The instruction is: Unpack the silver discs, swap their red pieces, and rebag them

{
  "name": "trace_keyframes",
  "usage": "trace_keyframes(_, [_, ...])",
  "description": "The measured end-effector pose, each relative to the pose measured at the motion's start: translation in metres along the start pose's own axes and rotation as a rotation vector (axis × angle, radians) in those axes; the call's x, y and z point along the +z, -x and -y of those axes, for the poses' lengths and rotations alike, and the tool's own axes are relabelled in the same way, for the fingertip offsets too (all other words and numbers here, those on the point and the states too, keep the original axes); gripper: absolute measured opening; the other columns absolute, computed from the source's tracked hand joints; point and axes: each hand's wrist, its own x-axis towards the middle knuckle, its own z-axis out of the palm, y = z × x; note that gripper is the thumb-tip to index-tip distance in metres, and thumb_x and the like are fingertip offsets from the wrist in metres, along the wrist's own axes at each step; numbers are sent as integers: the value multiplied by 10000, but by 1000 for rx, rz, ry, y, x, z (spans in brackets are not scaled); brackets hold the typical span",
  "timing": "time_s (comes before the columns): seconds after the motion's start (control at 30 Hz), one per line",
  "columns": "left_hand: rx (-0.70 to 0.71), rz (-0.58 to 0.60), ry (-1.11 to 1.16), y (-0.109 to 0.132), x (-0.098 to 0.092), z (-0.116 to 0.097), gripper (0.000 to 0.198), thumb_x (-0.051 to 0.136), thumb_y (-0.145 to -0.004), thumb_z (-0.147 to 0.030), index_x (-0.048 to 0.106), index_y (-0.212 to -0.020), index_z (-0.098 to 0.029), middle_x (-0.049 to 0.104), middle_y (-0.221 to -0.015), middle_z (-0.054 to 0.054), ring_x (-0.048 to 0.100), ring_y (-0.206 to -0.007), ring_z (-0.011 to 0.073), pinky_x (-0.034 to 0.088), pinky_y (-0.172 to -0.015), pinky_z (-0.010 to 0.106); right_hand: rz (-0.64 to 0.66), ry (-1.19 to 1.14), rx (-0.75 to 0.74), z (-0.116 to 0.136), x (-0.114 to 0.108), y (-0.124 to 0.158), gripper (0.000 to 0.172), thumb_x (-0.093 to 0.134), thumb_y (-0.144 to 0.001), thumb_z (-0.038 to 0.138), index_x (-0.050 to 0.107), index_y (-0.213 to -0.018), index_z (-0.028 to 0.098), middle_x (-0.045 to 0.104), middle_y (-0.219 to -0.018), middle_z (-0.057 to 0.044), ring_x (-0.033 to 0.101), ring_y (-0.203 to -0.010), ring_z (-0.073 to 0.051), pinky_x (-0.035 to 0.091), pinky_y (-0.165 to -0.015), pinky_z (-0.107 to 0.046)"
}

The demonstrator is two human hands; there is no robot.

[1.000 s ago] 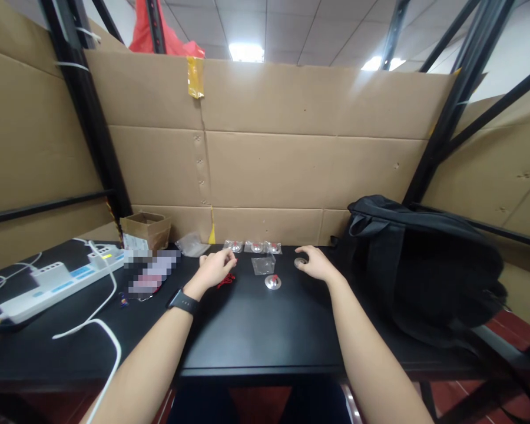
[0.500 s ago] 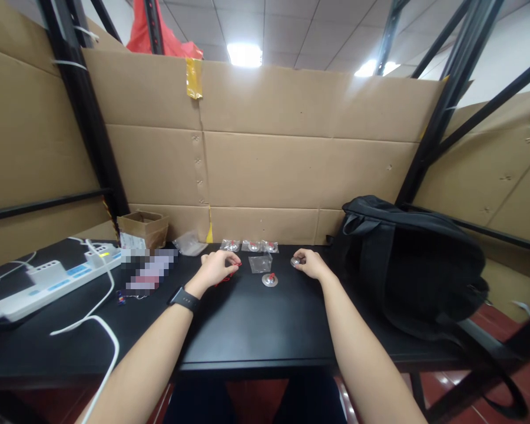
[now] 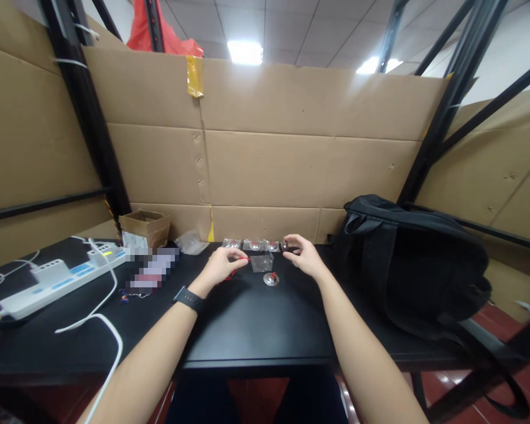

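My left hand, with a dark watch on its wrist, pinches a red string whose loose part hangs by the fingers. My right hand is to the right, thumb and fingers curved round a small shiny disc that they partly hide. Between the hands lies a clear plastic bag. Nearer to me, a round silvery disc with a red piece on top rests on the black table. Several small bagged discs form a row behind the clear bag.
On the left are a white power strip with cables, an open cardboard box, a crumpled plastic bag and a blurred-out item. A black backpack stands on the right. Cardboard panels rise behind.
My right hand has moved up and leftward with the small disc, towards the bagged row. My left hand has shifted slightly right, bringing the string end closer to the clear bag.
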Motion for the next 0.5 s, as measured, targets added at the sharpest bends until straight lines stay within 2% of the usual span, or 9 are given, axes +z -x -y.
trace_keyframes(0.1, [20,-55,290,-1,13,-6,283,733,-764,-436,752,-873,-175,771,-930,75,702,-913,230,511,-876,339,57,-216,-104,34,28,4,471,725,-749,233,562,-1190,229,661,-1229,-86,656,-1103,-211,516,-848,-317])
trace_keyframes(0.23, [29,-73,449,0,19,-12,277,773,-732,-410,713,-828,-157,759,-907,84,699,-899,228,520,-881,352,112,-224,-165,60,56,13,493,737,-731,218,571,-1194,243,665,-1213,-77,662,-1094,-226,526,-832,-327])
trace_keyframes(0.33, [54,-38,488,1,18,-15,265,782,-719,-396,673,-762,-158,748,-869,69,695,-864,213,522,-866,341,102,-203,-184,66,64,16,492,734,-733,206,580,-1196,259,657,-1228,-72,659,-1104,-234,533,-827,-338])
trace_keyframes(0.5, [10,-23,491,1,16,-16,257,766,-723,-405,684,-743,-162,752,-836,69,699,-827,213,533,-822,332,99,-234,-176,67,65,17,485,752,-728,217,591,-1183,264,673,-1205,-68,662,-1112,-245,544,-834,-350])
